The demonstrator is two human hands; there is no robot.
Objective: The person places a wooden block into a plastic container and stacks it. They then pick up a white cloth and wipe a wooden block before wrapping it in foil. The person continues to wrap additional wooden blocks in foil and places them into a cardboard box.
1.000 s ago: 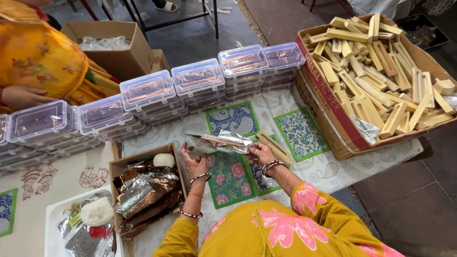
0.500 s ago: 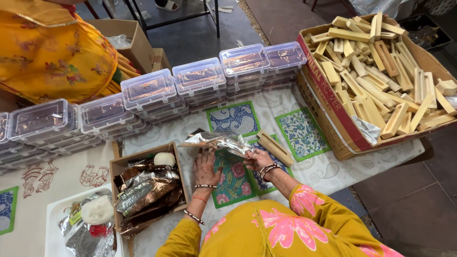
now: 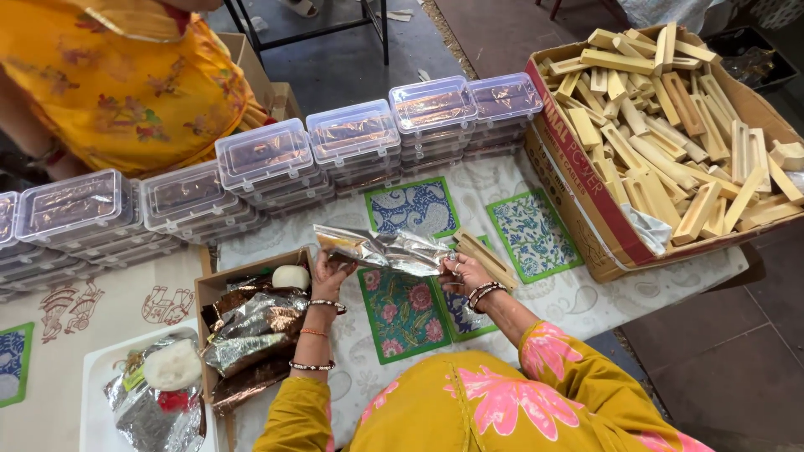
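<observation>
The silver foil pouch is a flat, shiny packet, wrinkled, with bright reflections and a small golden-brown part at its left end. It lies almost horizontal in the air, a little above the table, with its long side going from left to right. Its left end is in the grip of the left hand and its right end is in the grip of the right hand, so it is stretched between both. It hangs over the near edge of the blue patterned tile, just far of the green tile with pink flowers. Whether the pouch is open or sealed cannot be seen.
</observation>
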